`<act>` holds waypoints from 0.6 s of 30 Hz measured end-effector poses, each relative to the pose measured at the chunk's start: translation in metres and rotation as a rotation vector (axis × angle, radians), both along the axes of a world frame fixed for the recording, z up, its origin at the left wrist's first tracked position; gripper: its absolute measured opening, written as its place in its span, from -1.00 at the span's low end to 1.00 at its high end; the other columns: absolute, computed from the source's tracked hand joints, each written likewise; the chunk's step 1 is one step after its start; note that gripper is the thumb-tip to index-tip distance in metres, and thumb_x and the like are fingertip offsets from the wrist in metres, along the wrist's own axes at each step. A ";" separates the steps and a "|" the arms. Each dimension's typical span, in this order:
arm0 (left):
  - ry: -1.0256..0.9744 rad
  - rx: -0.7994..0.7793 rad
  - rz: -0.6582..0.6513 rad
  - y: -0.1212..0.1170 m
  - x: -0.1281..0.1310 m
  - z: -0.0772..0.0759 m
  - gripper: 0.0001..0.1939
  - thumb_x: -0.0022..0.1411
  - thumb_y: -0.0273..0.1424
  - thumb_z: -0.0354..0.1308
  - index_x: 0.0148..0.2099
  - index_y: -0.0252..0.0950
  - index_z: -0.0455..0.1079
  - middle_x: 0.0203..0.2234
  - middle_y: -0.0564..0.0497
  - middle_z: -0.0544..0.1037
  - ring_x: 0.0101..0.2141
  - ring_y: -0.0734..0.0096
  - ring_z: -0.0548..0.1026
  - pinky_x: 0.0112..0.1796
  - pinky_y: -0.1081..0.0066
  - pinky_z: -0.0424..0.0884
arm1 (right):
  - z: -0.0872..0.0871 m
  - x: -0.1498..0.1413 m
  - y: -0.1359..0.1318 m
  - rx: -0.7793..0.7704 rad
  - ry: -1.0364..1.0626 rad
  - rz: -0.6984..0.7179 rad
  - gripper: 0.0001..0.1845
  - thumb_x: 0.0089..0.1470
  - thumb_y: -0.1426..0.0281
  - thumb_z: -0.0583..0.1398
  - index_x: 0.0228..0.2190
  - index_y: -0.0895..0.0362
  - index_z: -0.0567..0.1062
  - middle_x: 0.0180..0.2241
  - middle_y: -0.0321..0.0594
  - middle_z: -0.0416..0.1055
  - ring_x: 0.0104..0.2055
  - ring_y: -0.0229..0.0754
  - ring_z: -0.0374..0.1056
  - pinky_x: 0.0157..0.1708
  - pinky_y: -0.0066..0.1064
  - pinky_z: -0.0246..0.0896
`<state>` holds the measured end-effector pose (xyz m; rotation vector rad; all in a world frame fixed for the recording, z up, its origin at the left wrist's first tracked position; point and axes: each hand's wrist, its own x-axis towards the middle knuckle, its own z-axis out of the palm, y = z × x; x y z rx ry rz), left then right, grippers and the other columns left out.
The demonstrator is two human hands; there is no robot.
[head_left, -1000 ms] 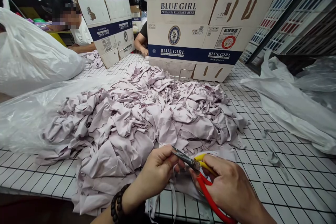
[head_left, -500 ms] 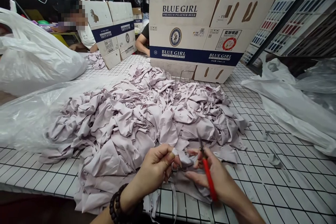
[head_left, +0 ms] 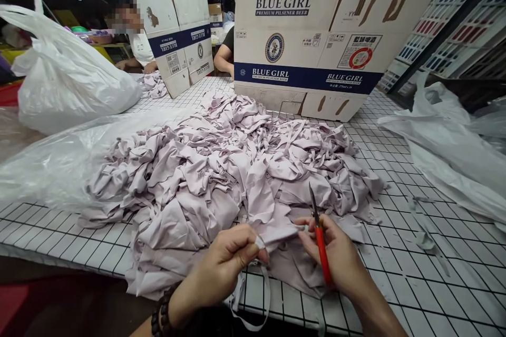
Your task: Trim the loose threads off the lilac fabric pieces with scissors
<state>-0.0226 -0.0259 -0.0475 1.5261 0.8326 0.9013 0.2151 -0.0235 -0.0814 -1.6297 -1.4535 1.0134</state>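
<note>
My left hand (head_left: 227, 255) is closed, pinching the edge of a pale lilac fabric piece (head_left: 279, 230) between thumb and fingers. A thin strip (head_left: 265, 295) of the cloth loops down below it, past the table's front edge. My right hand (head_left: 342, 253) holds red-handled scissors (head_left: 323, 255) against its palm, their dark blades pointing up and away. Thumb and forefinger of that hand also pinch the other end of the fabric piece, which is stretched between both hands. Just beyond lies a large crumpled heap of lilac fabric pieces (head_left: 205, 168).
Behind the heap stand a large white-and-blue carton (head_left: 292, 37) and a smaller carton (head_left: 179, 45). White plastic bags lie at left (head_left: 75, 79) and right (head_left: 446, 137). Cloth scraps (head_left: 429, 242) dot the gridded table (head_left: 395, 284). Two people sit behind the cartons.
My hands have drawn apart, pulling the fabric piece taut between them. The scissors have moved slightly right and stand more upright. The view has shifted a little left.
</note>
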 end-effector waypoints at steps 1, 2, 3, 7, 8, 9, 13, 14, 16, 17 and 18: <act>0.018 0.007 0.010 0.000 0.003 0.000 -0.64 0.39 -0.28 -0.02 -0.34 -0.35 0.49 -0.44 -0.04 0.45 -0.34 0.37 0.41 -0.25 0.42 0.29 | 0.007 -0.003 -0.006 0.010 -0.082 0.003 -0.74 0.01 0.17 0.21 -0.37 0.06 0.31 -0.43 -0.29 0.44 -0.51 -0.25 0.30 -0.53 -0.45 0.22; 0.038 0.014 0.017 -0.001 0.005 0.000 -0.64 0.39 -0.28 -0.02 -0.33 -0.35 0.48 -0.44 -0.03 0.43 -0.35 0.38 0.40 -0.26 0.43 0.28 | 0.014 -0.006 -0.012 0.027 -0.169 0.028 -0.76 0.03 0.17 0.20 -0.40 0.05 0.31 -0.49 -0.34 0.39 -0.54 -0.26 0.27 -0.56 -0.46 0.18; 0.057 0.021 0.020 -0.001 0.008 0.000 -0.64 0.40 -0.28 -0.03 -0.33 -0.35 0.48 -0.44 -0.02 0.42 -0.36 0.39 0.38 -0.27 0.43 0.26 | 0.022 -0.009 -0.018 0.050 -0.250 0.075 -0.77 0.03 0.19 0.20 -0.44 0.05 0.29 -0.55 -0.37 0.34 -0.56 -0.26 0.24 -0.58 -0.47 0.16; 0.060 0.027 0.010 -0.002 0.014 0.004 -0.64 0.41 -0.29 -0.07 -0.32 -0.34 0.45 -0.42 -0.02 0.41 -0.35 0.39 0.37 -0.27 0.44 0.26 | 0.044 -0.019 -0.035 0.155 -0.457 0.251 -0.74 0.02 0.27 0.22 -0.52 0.04 0.22 -0.60 -0.39 0.29 -0.59 -0.27 0.23 -0.59 -0.47 0.15; 0.051 0.029 0.002 -0.002 0.016 0.005 -0.65 0.41 -0.30 -0.07 -0.32 -0.34 0.44 -0.42 -0.02 0.42 -0.34 0.39 0.38 -0.27 0.44 0.26 | 0.045 -0.019 -0.037 0.187 -0.491 0.248 -0.75 0.02 0.28 0.22 -0.52 0.04 0.23 -0.58 -0.37 0.32 -0.58 -0.26 0.25 -0.58 -0.46 0.16; 0.044 0.032 -0.007 -0.002 0.017 0.005 -0.66 0.41 -0.31 -0.07 -0.32 -0.34 0.44 -0.41 -0.02 0.42 -0.33 0.38 0.38 -0.27 0.44 0.26 | 0.045 -0.019 -0.039 0.215 -0.528 0.236 -0.76 0.02 0.28 0.21 -0.52 0.04 0.23 -0.57 -0.36 0.34 -0.58 -0.25 0.27 -0.59 -0.46 0.17; 0.065 0.072 -0.026 -0.001 0.022 0.004 -0.68 0.41 -0.32 -0.08 -0.31 -0.32 0.42 -0.41 -0.01 0.42 -0.34 0.39 0.37 -0.27 0.44 0.26 | 0.039 -0.017 -0.040 0.303 -0.623 0.206 -0.78 0.02 0.28 0.21 -0.52 0.04 0.26 -0.58 -0.34 0.36 -0.59 -0.23 0.29 -0.61 -0.46 0.15; 0.075 0.086 -0.021 -0.001 0.023 0.003 -0.68 0.41 -0.32 -0.08 -0.31 -0.32 0.41 -0.42 0.00 0.42 -0.36 0.40 0.36 -0.28 0.45 0.25 | 0.038 -0.017 -0.040 0.325 -0.630 0.197 -0.79 0.02 0.28 0.21 -0.51 0.04 0.26 -0.58 -0.35 0.35 -0.59 -0.24 0.29 -0.61 -0.46 0.15; 0.095 0.110 -0.010 0.000 0.024 0.003 -0.70 0.41 -0.33 -0.07 -0.32 -0.32 0.39 -0.43 0.02 0.40 -0.38 0.42 0.34 -0.31 0.46 0.23 | 0.038 -0.017 -0.041 0.370 -0.643 0.178 -0.78 0.01 0.29 0.21 -0.53 0.04 0.25 -0.59 -0.37 0.33 -0.60 -0.25 0.28 -0.61 -0.46 0.14; 0.103 0.118 -0.006 0.000 0.024 0.003 -0.70 0.41 -0.35 -0.07 -0.33 -0.31 0.38 -0.44 0.03 0.39 -0.39 0.43 0.32 -0.32 0.47 0.22 | 0.038 -0.017 -0.041 0.388 -0.652 0.169 -0.77 0.01 0.29 0.21 -0.53 0.04 0.24 -0.60 -0.37 0.32 -0.60 -0.25 0.26 -0.61 -0.46 0.12; 0.107 0.126 -0.003 0.000 0.024 0.003 -0.71 0.41 -0.36 -0.06 -0.34 -0.31 0.37 -0.45 0.03 0.39 -0.39 0.44 0.32 -0.32 0.48 0.21 | 0.038 -0.018 -0.041 0.400 -0.660 0.159 -0.76 0.01 0.29 0.21 -0.54 0.04 0.23 -0.61 -0.38 0.31 -0.61 -0.26 0.25 -0.62 -0.46 0.12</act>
